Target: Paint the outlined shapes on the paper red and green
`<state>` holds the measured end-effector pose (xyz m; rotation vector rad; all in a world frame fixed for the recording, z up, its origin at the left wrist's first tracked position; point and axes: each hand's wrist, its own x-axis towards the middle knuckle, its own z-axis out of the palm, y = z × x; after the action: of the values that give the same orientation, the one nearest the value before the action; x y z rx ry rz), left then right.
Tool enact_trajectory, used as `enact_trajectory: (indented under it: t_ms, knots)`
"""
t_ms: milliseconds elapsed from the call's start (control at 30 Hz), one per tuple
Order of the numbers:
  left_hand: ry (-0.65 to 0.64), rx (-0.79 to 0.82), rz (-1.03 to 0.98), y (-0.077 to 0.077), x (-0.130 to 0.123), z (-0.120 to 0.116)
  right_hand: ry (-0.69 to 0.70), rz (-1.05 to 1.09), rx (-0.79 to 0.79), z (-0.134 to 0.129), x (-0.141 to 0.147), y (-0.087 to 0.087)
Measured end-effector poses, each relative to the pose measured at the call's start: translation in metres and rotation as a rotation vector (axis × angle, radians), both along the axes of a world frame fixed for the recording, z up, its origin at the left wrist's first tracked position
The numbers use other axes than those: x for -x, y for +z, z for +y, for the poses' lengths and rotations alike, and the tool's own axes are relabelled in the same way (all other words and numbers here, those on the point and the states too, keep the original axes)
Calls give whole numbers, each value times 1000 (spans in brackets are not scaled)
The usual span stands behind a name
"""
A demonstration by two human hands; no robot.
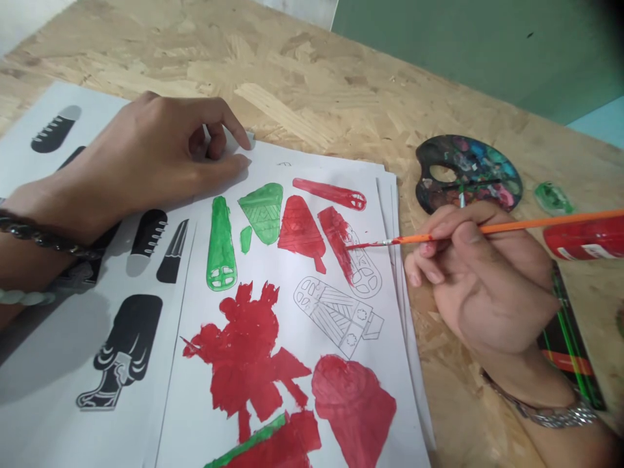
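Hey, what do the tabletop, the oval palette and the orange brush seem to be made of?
The tabletop looks like pressed strand board, fairly matte: large pale wood flakes show. The palette is probably dark plastic, judging by its thin, smooth-edged shape, though paint smears cover much of it. The orange brush has a smooth handle, painted wood or plastic, and a silvery, likely metal ferrule.

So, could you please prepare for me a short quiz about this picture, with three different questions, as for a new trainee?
1. Which hand holds the slim orange-handled paintbrush?

2. True or false: the black, rounded, paint-smeared palette lies on the wood-chip table, apart from the white drawing paper.

3. Which colour of paint is on the half-painted elongated shape under the brush?
A) green
B) red
C) blue

Key:
1. The right hand.
2. True.
3. B.
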<state>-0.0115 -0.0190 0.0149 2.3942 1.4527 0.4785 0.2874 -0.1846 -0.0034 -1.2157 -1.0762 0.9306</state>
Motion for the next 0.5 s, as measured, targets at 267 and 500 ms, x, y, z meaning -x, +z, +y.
enact_trajectory:
  t_ms: [267,500]
  knots:
    - [-8,-7,-8,-1,0,-1,33,-14,23,0,-1,1]
    - [3,-13,-31,-2,0,-1,68,-13,-53,2,-3,-5]
